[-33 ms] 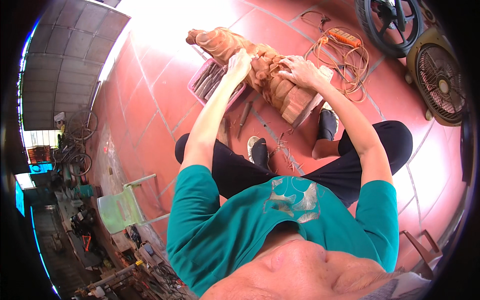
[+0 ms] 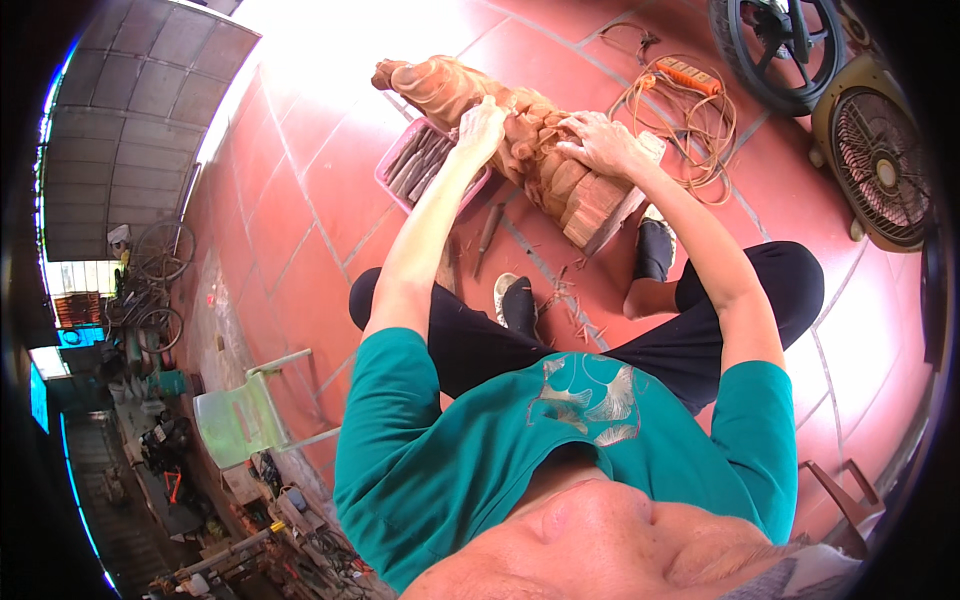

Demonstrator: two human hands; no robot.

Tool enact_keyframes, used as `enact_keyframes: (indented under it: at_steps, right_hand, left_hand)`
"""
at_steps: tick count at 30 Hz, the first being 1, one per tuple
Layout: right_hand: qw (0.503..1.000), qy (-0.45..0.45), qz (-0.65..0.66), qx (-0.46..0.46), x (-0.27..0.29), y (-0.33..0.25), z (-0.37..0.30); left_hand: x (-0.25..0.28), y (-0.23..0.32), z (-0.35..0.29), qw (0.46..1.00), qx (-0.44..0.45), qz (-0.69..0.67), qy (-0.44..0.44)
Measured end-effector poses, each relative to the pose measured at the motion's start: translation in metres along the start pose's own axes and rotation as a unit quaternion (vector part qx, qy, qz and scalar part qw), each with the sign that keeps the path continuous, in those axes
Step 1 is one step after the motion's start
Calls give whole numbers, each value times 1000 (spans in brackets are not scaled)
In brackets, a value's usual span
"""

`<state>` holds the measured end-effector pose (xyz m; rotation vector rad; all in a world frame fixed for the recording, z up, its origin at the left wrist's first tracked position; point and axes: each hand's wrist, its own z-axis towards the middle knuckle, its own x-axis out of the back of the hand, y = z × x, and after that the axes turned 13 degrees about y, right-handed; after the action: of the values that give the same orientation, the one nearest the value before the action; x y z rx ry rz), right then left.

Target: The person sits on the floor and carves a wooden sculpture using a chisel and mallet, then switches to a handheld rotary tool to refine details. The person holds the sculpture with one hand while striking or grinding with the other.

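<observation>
A wood carving (image 2: 575,190) lies on the red tile floor (image 2: 345,225) in front of the seated person, slanting from the upper left down to the right, its flat cut end near one foot; both hands are on it, set apart from each other. The left hand (image 2: 482,128) is bunched over the middle of the piece, fingers curled; whether they pinch a small tool or only press the wood, I cannot tell. The right hand (image 2: 597,145) lies farther along toward the cut end, fingers loosely spread over the folds, resting on the surface rather than clamped round it.

The step in hand looks like close work on the carved surface, the right hand seeming to steady the piece while the left deals with a small spot; the shavings (image 2: 578,318) on the floor fit with cutting.

The next move, I judge, calls for a firm right hand so that the piece does not rock, and for short, light pressure from the left, with the right fingers kept out of its line; if a different edge is needed, a loose chisel (image 2: 489,238) lies near the pink basket (image 2: 474,190) of tools, on the left hand's side.
</observation>
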<state>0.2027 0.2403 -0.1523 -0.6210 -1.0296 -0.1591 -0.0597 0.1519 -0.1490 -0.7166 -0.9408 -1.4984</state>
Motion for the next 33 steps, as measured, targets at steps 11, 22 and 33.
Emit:
enact_keyframes:
  at_steps: [11,22,33]
  right_hand:
    - [1000,-19,-13,-10,3,4,2]
    - [1000,-10,-13,-12,3,4,1]
    - [1000,-8,-13,-22,1,3,0]
  left_hand:
    - [14,15,41,989,19,3,-145]
    - [14,13,52,980,53,-25,-189]
    - [-11,10,25,999,-14,18,-48]
